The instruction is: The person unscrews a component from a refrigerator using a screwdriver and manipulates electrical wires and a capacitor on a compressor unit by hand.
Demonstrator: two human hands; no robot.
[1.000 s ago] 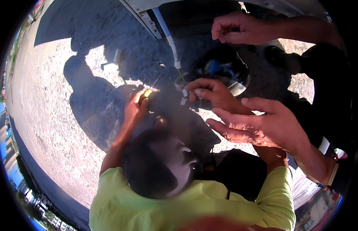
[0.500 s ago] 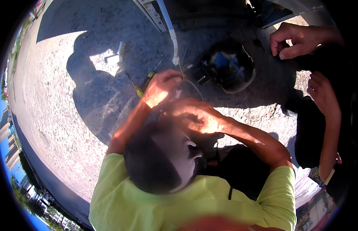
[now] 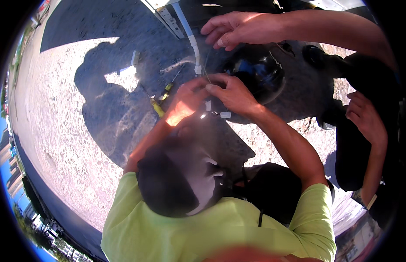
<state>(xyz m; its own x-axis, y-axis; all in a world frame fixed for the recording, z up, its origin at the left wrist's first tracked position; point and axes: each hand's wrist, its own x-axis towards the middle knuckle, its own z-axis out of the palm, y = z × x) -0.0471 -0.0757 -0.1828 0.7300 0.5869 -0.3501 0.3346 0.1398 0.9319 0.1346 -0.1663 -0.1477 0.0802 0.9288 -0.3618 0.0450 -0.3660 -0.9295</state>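
My left hand (image 3: 190, 95) and my right hand (image 3: 234, 94) meet in front of my bent knees, fingertips close together. Between them passes a thin wire (image 3: 207, 77), pinched by my right thumb and fingers. My left fingers are curled at the same wire, their tips partly hidden. Just beyond, a white tube (image 3: 193, 41) bends down and ends near my fingers. Below my hands show two small white pieces, perhaps connectors: one white piece (image 3: 207, 105) by my left wrist, another white piece (image 3: 225, 115) under my right wrist.
A yellow-handled screwdriver (image 3: 157, 108) and a yellow-green tool (image 3: 167, 88) lie left of my hands. A white block (image 3: 134, 58) lies farther off. A glossy black rounded object (image 3: 268, 72) stands right. Another person's hand (image 3: 235, 32) reaches in above; that person's other hand (image 3: 366, 118) hangs right.
My right hand has moved up and away from my knees to meet my left at the wire, uncovering the white pieces. The other person's upper hand has reached leftward toward the tube.
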